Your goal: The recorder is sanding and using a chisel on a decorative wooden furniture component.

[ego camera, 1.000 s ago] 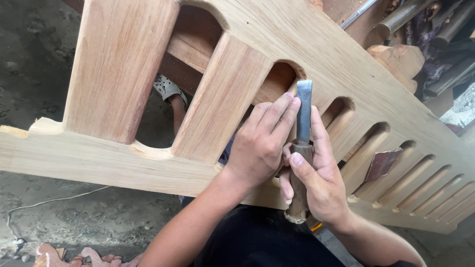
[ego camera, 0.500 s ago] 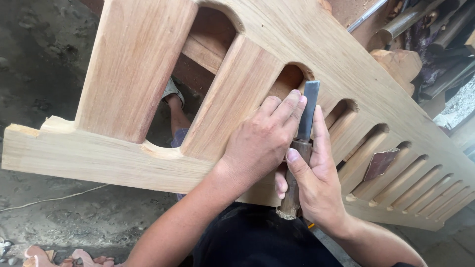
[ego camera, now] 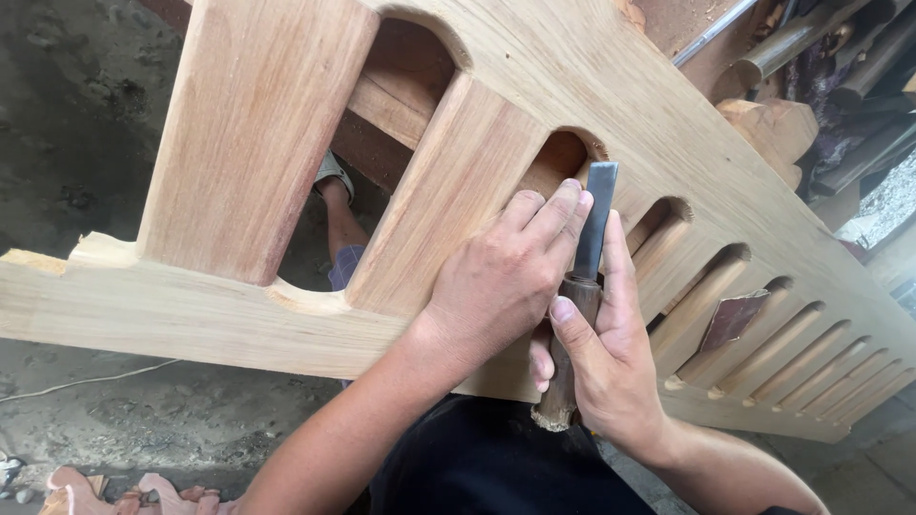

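Head view, sandpaper scrap point(ego camera: 733, 319) in slot, metal pipes point(ego camera: 792, 43) beyond wooden panel point(ego camera: 611, 86)

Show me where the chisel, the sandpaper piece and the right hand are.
chisel point(ego camera: 597, 215), head view, on the flat metal blade.
sandpaper piece point(ego camera: 732, 319), head view, on its brown face.
right hand point(ego camera: 611, 367), head view, on the back of the hand.
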